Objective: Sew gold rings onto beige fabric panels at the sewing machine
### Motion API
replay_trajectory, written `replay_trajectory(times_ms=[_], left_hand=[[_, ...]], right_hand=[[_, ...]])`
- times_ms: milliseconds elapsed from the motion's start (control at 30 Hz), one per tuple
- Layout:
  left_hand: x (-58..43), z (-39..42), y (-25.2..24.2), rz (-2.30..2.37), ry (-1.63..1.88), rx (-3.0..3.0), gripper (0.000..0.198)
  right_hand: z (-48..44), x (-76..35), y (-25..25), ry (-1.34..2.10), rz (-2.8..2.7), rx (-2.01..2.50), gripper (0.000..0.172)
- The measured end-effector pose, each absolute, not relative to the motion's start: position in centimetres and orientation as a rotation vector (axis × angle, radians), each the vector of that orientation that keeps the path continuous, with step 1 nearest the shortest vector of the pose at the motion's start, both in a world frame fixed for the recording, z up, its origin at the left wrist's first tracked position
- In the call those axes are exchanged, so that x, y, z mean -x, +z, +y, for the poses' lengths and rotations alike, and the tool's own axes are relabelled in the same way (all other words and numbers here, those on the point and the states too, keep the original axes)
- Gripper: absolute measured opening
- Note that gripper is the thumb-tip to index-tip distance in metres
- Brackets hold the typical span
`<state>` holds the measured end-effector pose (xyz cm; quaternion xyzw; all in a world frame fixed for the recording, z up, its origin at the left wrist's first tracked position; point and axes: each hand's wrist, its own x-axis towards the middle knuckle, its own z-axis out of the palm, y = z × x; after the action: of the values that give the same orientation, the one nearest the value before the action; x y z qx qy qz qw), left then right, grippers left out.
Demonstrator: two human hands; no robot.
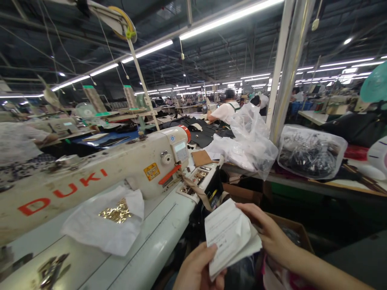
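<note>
One wad of folded paper shows in my head view, clamped by the left hand below and the right hand beside, right of the desk bearing the sewing machine.

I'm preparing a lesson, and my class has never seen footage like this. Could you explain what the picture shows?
This single picture comes from a camera worn on a person's head, looking forward and down. There is no robot: the bare left hand and right hand belong to that person, and together they hold white printed papers. To the left, a sewing machine marked DUKI stands on a pale worktable. Beside it, shiny gold-coloured pieces lie on a white wrapping.
</note>
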<state>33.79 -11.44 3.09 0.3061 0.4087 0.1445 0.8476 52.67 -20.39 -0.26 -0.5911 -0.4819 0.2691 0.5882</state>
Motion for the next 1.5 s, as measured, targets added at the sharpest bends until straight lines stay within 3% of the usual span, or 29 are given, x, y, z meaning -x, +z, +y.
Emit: replay_trajectory(times_ms=[133,300,400,600,700,767,900,967,1100,1233,1500], left_hand=[[-35.6,-11.2,4.7,0.929,0.192,-0.455,0.016],[-37.0,-11.0,4.7,0.841,0.288,-0.451,0.014],[-37.7,-10.5,4.4,0.778,0.347,-0.538,0.01],[-37.8,-9.0,2.2,0.764,0.359,-0.872,0.028],[-37.6,-8.5,0.7,0.807,0.502,-1.533,0.02],[-38.1,-8.4,0.2,0.702,0.536,-2.09,0.032],[-40.7,-7.6,0.4,0.732,0.195,-2.787,0.05],[-42.5,-6.8,0.4,0.879,0.102,-2.822,0.047],[-45.9,-4.9,-0.4,1.118,-0.067,-2.749,0.061],[-48.1,-4.0,-1.8,1.278,-0.178,-2.634,0.047],[-49.0,-2.7,-3.3,1.31,-0.224,-2.502,0.041]], right_hand=[[-20.5,-54.3,1.2,0.123,-1.537,1.597,0.036],[-18.8,-56.3,4.3,-0.085,-1.952,1.662,0.013],[-17.3,-57.6,5.3,-0.173,-2.086,1.667,0.014],[-13.9,-61.1,4.8,-0.099,-2.078,1.748,0.019],[-12.0,-62.5,4.1,-0.072,-2.095,1.678,0.019],[-10.7,-63.1,3.6,-0.067,-2.108,1.631,0.018],[-8.5,-64.0,2.4,-0.056,-2.099,1.548,0.019],[-7.8,-64.5,1.9,-0.051,-2.083,1.501,0.018],[-6.8,-65.3,0.8,-0.034,-2.037,1.437,0.015],[-6.3,-65.5,0.2,0.001,-2.004,1.408,0.021],[-5.8,-65.5,0.4,0.083,-1.976,1.424,0.019]])
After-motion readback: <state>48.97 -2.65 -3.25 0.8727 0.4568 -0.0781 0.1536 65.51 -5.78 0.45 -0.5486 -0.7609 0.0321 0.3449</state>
